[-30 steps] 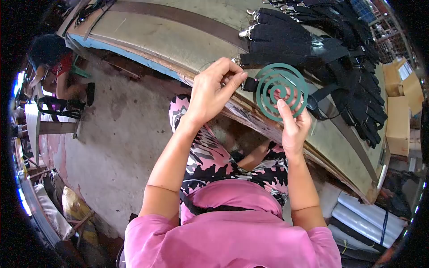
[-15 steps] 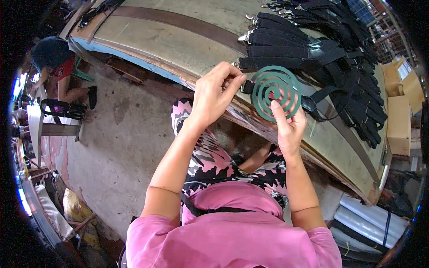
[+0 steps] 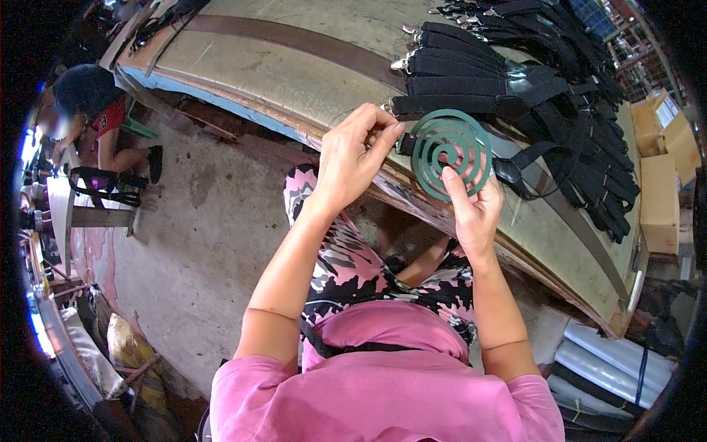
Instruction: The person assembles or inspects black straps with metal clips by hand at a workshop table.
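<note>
A flat green spiral coil (image 3: 471, 140) is held up over the table's near edge. My right hand (image 3: 477, 214) grips its lower part, thumb on the front near the centre. Left of the coil, my left hand (image 3: 355, 156) has thumb and forefinger pinched together; what they hold, if anything, is too small to make out. A short black strap end with a metal clip (image 3: 404, 144) shows between that pinch and the coil, partly hidden behind the coil. Black elastic straps with silver clips (image 3: 456, 85) lie in a pile on the table just beyond.
The worktable (image 3: 294, 70) runs diagonally across, with brown strips on it. Cardboard boxes (image 3: 658, 202) stand at the right, above wrapped silvery rolls (image 3: 611, 361). Another person (image 3: 110, 121) sits at the far left beside a small bench (image 3: 99, 215). A sack (image 3: 132, 346) lies lower left.
The green coil has turned a little and shifted slightly left with my right hand. My left hand has barely moved. The other person's head has tilted slightly.
</note>
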Action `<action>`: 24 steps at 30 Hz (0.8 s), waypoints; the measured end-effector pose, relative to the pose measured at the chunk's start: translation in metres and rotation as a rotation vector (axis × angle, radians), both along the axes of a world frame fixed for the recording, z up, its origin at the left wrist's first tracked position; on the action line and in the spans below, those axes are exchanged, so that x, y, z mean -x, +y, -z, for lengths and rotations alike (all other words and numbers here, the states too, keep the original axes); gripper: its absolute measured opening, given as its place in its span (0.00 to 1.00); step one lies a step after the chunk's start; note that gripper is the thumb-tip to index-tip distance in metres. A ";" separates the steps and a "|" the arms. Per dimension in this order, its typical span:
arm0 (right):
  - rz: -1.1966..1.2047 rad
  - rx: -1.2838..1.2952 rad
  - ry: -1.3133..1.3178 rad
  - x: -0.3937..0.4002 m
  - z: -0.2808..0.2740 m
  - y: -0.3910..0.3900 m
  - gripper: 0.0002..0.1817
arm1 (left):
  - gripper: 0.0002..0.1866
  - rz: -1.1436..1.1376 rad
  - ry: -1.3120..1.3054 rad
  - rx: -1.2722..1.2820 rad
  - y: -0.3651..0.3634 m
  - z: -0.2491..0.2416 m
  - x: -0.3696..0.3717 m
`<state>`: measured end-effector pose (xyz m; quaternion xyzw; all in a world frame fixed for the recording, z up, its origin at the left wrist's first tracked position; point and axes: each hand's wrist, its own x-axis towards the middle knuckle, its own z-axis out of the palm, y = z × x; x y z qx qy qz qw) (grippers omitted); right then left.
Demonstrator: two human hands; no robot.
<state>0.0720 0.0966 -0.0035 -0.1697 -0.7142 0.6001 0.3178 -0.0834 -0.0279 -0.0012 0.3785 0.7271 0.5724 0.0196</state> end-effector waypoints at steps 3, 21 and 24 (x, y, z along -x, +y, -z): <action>-0.015 -0.032 -0.002 -0.001 0.004 0.001 0.13 | 0.09 -0.014 0.001 0.007 0.000 -0.001 -0.001; 0.589 0.574 -0.233 -0.387 -0.014 0.148 0.19 | 0.06 0.037 0.193 -0.008 -0.029 -0.016 0.019; 0.801 0.462 -0.329 -0.403 -0.012 0.129 0.17 | 0.11 -0.230 0.209 0.109 -0.030 -0.015 0.040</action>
